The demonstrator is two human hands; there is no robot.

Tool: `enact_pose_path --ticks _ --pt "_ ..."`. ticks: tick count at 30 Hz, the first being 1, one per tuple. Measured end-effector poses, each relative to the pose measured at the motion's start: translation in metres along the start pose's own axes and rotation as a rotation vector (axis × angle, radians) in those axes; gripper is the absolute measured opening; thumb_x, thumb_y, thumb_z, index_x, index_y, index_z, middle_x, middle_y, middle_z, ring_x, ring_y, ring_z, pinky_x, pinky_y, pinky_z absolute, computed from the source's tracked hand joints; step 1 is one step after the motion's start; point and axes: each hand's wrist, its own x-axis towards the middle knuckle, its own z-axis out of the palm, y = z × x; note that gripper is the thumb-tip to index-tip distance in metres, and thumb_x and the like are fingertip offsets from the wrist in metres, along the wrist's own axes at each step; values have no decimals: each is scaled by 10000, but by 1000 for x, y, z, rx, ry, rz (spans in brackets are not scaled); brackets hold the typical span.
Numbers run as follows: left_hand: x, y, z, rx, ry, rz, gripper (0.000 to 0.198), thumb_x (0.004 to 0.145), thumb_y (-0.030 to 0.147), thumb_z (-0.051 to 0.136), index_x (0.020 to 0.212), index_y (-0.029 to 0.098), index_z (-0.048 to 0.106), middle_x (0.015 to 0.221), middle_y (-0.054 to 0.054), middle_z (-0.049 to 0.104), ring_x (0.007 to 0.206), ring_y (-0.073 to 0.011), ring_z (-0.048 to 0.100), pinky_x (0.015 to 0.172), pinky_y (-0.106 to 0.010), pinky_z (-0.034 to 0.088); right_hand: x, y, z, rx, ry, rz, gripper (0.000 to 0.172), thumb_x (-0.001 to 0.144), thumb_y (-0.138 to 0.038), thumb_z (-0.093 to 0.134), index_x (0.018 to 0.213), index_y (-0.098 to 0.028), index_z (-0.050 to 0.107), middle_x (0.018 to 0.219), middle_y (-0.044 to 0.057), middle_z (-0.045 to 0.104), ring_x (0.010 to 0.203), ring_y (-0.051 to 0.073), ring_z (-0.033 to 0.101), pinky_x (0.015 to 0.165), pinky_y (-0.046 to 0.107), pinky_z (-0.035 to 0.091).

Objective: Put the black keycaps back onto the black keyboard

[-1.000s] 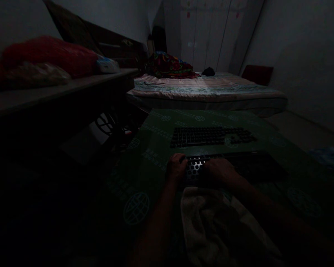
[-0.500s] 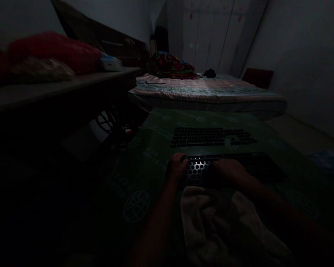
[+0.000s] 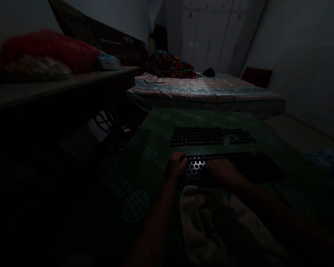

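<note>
A dark keyboard base (image 3: pixel 256 167) lies across the green board, its bare key positions lit at the left part. My left hand (image 3: pixel 176 165) is closed around the left end of this keyboard, thumb near its top edge. Over the keyboard's middle-left, my right hand (image 3: pixel 221 171) is closed, knuckles up; whatever its fingers hold is hidden in shadow. Beyond the keyboard, black keycaps (image 3: pixel 200 135) are laid out in keyboard order. A crumpled pale cloth (image 3: pixel 200 218) rests below the keyboard, under my right forearm.
The green printed board (image 3: pixel 150 148) carries everything. A bed (image 3: pixel 211 89) with a patterned blanket (image 3: pixel 169 66) stands behind it. At left, a table (image 3: pixel 100 78) holds red bags (image 3: pixel 52 46) and a small box (image 3: pixel 109 62). The room is very dark.
My right hand has shifted a little left along the keyboard, covering more of the lit key positions. My left hand stays on the keyboard's left end.
</note>
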Motion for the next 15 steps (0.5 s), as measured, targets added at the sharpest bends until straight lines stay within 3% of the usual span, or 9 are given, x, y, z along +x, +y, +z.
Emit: enact_pose_path --ticks 3,8,15 --pt "0 1 0 -7 -2 -8 166 715 177 561 864 163 632 912 -51 638 874 -166 584 822 -304 465 -9 9 0 6 -30 4 273 779 -245 448 927 -166 663 907 144 684 806 258 652 639 331 486" --pt "1 0 0 5 -3 0 167 706 168 564 858 172 633 908 -47 638 879 -171 584 822 -310 463 -15 20 -7 26 -44 133 266 762 -208 455 924 -168 662 899 140 684 827 254 649 633 308 480" --pt "1 2 -2 -3 0 7 158 709 164 559 848 165 634 894 -47 637 872 -163 586 817 -296 465 0 8 -12 24 8 113 269 790 -259 449 922 -154 659 909 157 675 822 265 648 648 325 489"
